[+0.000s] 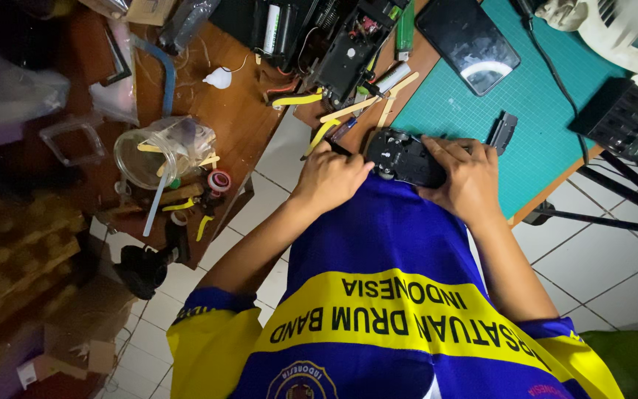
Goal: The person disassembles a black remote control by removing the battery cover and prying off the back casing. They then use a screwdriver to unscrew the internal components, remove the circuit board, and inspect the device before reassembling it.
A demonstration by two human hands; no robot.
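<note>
Head view, looking straight down the chest. Both hands meet at the table edge, just above the blue and yellow shirt (385, 295).

Left hand (330, 177): curled into a loose fist, knuckles up, thumb pointing toward 3 o'clock and touching the left end of the black device (404, 157). It seems to pinch a thin dark tool that sticks out toward 10 o'clock; cannot tell for certain what it grips.

Right hand (467, 176): fingers spread and wrapped over the right end of the black device, tips pointing toward 9 o'clock, holding it down from above.

Black device: small, oblong, dark casing with small fittings on top. It lies between the two hands, long axis running 9 to 3 o'clock, at the near corner of the green cutting mat (496, 111). Its middle is bare; its ends are under thumb and fingers.

Around it:
- Small grey ridged part (502, 131) on the mat, at 2 o'clock from the right hand, just apart.
- Dark phone (468, 43) lying face up at 12 o'clock on the mat.
- Opened black machine with exposed circuitry (348, 48) at 11 o'clock.
- Yellow strips (348, 109) scattered at 11 o'clock, near the left hand.
- Clear plastic jar (158, 151) on the wooden table (215, 111), well apart at 9 o'clock.
- White fan (622, 29) at 2 o'clock, far corner.
</note>
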